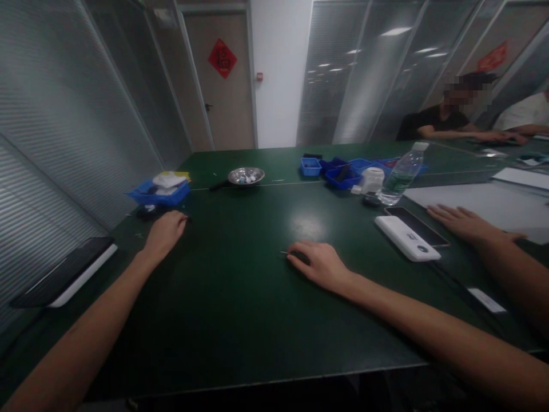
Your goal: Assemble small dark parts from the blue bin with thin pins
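My left hand rests on the left part of the green table with its fingers curled closed. A small dark object shows at its fingertips, too small to name. Just beyond that hand sits a blue tray with white tissue and a yellow item in it. My right hand lies on the table right of the middle, thumb and fingers pinched. From the pinch a thin metal tip pokes out to the left; the rest of that thing is hidden by the fingers.
Further back stand a metal bowl with small pieces, blue bins and a water bottle. A white power bank and a phone lie to the right. A co-worker's hand rests beside them. A dark device lies left.
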`<state>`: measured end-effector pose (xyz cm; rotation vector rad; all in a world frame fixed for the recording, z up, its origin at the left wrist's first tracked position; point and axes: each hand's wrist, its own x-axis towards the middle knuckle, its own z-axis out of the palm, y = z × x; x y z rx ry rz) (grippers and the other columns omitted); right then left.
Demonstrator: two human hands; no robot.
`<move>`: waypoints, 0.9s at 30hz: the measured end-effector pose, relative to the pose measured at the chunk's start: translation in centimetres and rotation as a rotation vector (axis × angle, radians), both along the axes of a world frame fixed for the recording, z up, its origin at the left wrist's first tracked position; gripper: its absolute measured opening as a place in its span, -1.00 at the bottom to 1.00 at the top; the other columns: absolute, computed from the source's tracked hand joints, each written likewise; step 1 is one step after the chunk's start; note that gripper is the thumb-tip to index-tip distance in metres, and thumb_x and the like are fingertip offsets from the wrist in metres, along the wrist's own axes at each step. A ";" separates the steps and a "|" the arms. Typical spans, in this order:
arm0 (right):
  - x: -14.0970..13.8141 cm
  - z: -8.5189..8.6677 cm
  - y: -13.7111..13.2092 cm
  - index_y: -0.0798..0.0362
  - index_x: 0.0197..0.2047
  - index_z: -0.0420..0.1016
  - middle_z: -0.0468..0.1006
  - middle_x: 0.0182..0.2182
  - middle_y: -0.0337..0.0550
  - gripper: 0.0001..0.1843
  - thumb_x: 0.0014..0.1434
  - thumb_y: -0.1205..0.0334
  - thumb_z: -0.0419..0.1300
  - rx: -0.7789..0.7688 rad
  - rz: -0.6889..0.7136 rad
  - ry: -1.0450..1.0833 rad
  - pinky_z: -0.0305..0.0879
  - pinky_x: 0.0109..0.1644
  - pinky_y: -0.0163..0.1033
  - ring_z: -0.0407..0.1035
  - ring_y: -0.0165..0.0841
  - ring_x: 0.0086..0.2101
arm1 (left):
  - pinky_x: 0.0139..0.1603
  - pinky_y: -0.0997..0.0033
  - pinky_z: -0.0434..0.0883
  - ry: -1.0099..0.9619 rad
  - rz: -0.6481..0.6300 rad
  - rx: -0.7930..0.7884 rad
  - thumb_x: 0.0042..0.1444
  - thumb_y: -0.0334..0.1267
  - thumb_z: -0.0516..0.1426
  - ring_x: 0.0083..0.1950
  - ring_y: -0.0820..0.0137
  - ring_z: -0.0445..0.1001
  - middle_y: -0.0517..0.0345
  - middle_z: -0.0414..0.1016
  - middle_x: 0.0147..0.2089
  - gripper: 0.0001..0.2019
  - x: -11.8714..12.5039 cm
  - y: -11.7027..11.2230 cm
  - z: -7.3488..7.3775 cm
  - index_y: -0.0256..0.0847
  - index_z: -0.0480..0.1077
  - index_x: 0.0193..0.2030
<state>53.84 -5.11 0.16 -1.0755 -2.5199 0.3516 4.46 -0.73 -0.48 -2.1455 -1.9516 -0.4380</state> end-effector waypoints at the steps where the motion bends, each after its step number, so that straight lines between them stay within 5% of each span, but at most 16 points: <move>1: 0.0 0.0 -0.1 -0.03 0.07 0.53 0.59 -0.15 -0.14 -0.69 0.48 0.00 0.08 0.008 0.016 0.000 0.29 -0.25 -0.25 0.46 -0.36 -0.33 | 0.10 0.06 0.46 -0.051 -0.081 -0.009 0.34 -0.21 0.05 0.06 0.08 0.53 -0.14 0.57 0.05 -0.71 1.4 -0.2 0.2 -0.27 0.55 -0.01; 7: -0.1 0.2 -0.9 -0.02 0.10 0.53 0.56 -0.14 -0.12 -0.64 0.50 -0.02 0.04 0.130 0.095 -0.013 0.23 -0.30 -0.28 0.43 -0.36 -0.31 | 0.15 0.14 0.48 -0.347 -0.758 -0.140 0.39 -0.27 0.10 0.09 0.26 0.51 -0.01 0.56 0.07 -0.79 15.1 -4.1 1.3 -0.16 0.57 0.02; 10: -0.1 0.1 -1.3 0.01 0.12 0.51 0.56 -0.16 -0.10 -0.64 0.50 0.00 0.03 0.185 0.115 0.001 0.23 -0.30 -0.28 0.43 -0.35 -0.29 | 0.14 0.17 0.46 -0.414 -0.883 -0.199 0.40 -0.30 0.12 0.07 0.27 0.50 0.00 0.57 0.01 -0.82 19.7 -6.3 1.5 -0.18 0.56 -0.03; 13: 0.0 -0.1 -1.4 0.01 0.12 0.50 0.54 -0.16 -0.10 -0.64 0.51 -0.01 0.03 0.196 0.144 0.005 0.25 -0.29 -0.28 0.43 -0.34 -0.27 | 0.09 0.21 0.46 -0.492 -0.813 -0.249 0.38 -0.28 0.15 0.05 0.28 0.50 0.04 0.55 0.02 -0.84 20.7 -7.1 1.4 -0.16 0.53 0.02; 17: 0.0 -0.4 -1.3 -0.01 0.16 0.48 0.52 -0.13 -0.10 -0.63 0.51 -0.02 0.03 0.195 0.182 -0.035 0.26 -0.31 -0.28 0.42 -0.36 -0.30 | 0.01 0.24 0.46 -0.541 -0.708 -0.312 0.31 -0.21 0.24 0.03 0.27 0.47 0.05 0.50 0.06 -0.61 20.1 -7.1 1.2 -0.10 0.41 0.25; 27: -0.2 -0.3 -1.4 -0.01 0.18 0.46 0.47 -0.10 -0.09 -0.63 0.52 -0.01 0.02 0.186 0.197 -0.049 0.26 -0.33 -0.29 0.38 -0.40 -0.34 | 0.03 0.26 0.42 -0.511 -0.795 -0.377 0.40 -0.19 0.15 0.00 0.28 0.45 0.04 0.49 0.00 -0.81 20.5 -7.0 1.2 -0.15 0.52 0.05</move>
